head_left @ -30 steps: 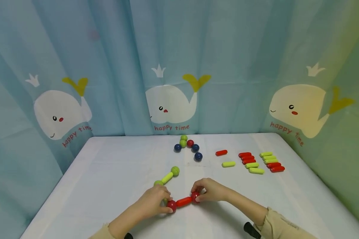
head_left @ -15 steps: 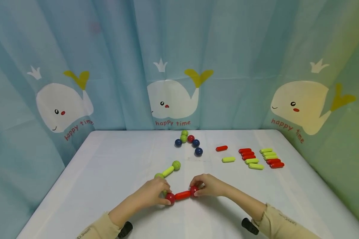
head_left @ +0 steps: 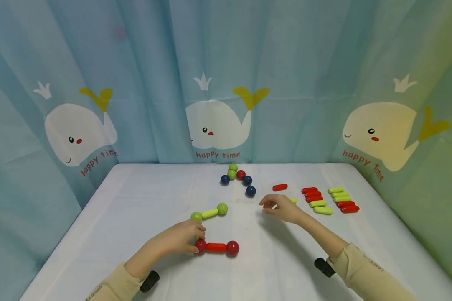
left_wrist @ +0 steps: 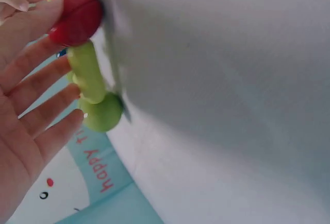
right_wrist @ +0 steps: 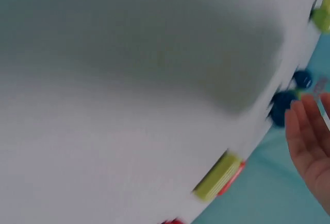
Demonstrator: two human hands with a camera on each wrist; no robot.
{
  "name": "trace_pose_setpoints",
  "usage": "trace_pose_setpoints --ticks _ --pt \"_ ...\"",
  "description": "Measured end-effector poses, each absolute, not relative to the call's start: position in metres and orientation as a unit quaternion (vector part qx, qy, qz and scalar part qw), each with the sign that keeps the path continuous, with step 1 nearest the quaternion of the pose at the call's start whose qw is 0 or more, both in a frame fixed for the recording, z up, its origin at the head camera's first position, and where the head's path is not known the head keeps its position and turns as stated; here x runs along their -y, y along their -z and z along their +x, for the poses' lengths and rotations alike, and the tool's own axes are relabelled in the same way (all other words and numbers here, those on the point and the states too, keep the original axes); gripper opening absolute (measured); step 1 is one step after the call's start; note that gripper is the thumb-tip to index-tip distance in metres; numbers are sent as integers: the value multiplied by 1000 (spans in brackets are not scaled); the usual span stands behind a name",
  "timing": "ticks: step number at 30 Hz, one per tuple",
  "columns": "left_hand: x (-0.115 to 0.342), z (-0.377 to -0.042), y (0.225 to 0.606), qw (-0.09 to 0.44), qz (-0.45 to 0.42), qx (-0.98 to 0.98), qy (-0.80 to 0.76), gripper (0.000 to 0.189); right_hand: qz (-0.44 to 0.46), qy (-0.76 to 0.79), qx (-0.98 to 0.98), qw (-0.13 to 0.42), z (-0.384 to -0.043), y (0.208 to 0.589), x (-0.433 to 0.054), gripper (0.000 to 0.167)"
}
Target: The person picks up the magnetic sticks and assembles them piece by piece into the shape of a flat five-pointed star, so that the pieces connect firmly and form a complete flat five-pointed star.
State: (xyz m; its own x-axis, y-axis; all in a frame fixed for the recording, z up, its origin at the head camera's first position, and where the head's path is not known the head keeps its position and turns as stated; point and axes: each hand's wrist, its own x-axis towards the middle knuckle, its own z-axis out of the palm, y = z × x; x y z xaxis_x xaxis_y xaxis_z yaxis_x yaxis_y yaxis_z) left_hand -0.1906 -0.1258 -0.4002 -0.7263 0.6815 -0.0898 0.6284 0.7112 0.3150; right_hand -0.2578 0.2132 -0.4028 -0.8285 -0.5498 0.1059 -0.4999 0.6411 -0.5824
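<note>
Blue curtain printed with white whales hangs behind a white tabletop. On the left hand, thumb and index finger pinch one red ball, the other fingers spread. The right hand hovers above the tabletop, its thumb apart from its loosely bent fingers. From the pinched ball, a red stick runs to a second red ball. Left-wrist view shows a yellow-green stick between the pinched ball and a green ball. Just beyond the left hand, another yellow-green stick joins two green balls. Farther back sit green, red and blue loose balls; loose sticks, red and yellow-green, lie rightward.
</note>
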Motion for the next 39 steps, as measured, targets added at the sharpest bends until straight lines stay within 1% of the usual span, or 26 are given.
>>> trace_pose_setpoints --ticks 3,5,9,13,18,21,24,26,29,33,36,39 --pt "129 -191 399 93 359 -922 -109 28 -250 289 -924 -23 -272 402 -223 13" --pt "128 -190 398 89 360 -923 -102 30 -219 267 -937 -50 -281 402 -228 12" --pt "117 -184 399 82 359 -923 -107 33 -170 215 -959 -69 -296 406 -234 13" --pt "100 -178 406 64 350 -926 -127 29 -142 167 -973 -69 -309 414 -237 19" --pt "81 -174 413 55 329 -930 -152 35 -120 141 -981 -55 -323 419 -240 29" --pt "73 -174 416 61 318 -933 -159 40 -117 134 -984 -19 -328 419 -240 36" --pt "67 -176 418 60 306 -935 -168 39 -120 126 -985 15 -331 418 -241 41" --pt "65 -177 419 53 298 -937 -172 39 -124 123 -984 27 -334 418 -243 42" --pt "64 -178 418 54 286 -939 -183 40 -128 126 -983 33 -337 418 -245 41" --pt "63 -178 417 68 281 -937 -194 41 -123 137 -982 43 -339 418 -247 36" --pt "62 -178 419 73 278 -937 -198 39 -101 143 -983 52 -340 416 -246 31" --pt "61 -178 420 68 270 -941 -194 35 -75 150 -984 61 -342 415 -244 29"
